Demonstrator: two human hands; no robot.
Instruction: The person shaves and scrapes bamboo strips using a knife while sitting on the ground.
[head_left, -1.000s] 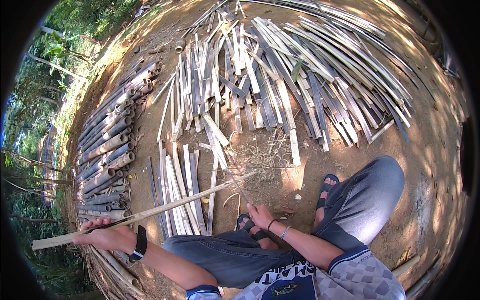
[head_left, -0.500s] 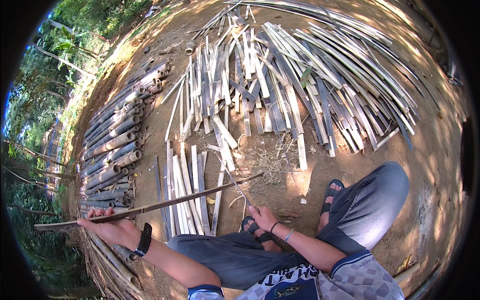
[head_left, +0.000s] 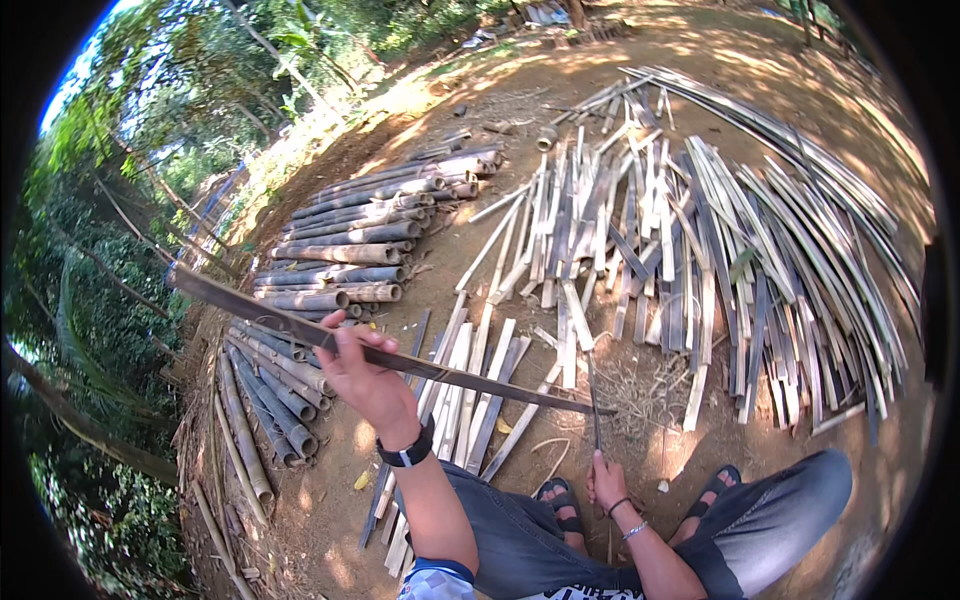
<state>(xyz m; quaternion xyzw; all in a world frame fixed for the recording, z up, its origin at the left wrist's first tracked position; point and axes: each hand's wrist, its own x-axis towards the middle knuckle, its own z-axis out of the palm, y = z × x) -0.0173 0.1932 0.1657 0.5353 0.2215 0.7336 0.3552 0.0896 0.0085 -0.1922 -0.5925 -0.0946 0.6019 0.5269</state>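
Left hand (head_left: 368,385), half curled, loose grip on a long bamboo strip (head_left: 470,378) nearer its left end. Strip is held above the ground, in front of the person; long axis runs slantwise, upper left to lower right, wide end up-left, narrower-looking end pointing down-right toward the shavings (head_left: 645,395). Strip looks thin, flat, straight; visible face dark grey-brown. Right hand (head_left: 606,482) closed in a fist around the handle end of a slim dark blade (head_left: 598,436), which points away from the person and crosses the strip's right end in view; contact can't be told. Pale and dark strips (head_left: 800,290) spread on the ground beyond; bamboo poles (head_left: 345,252) stacked left.
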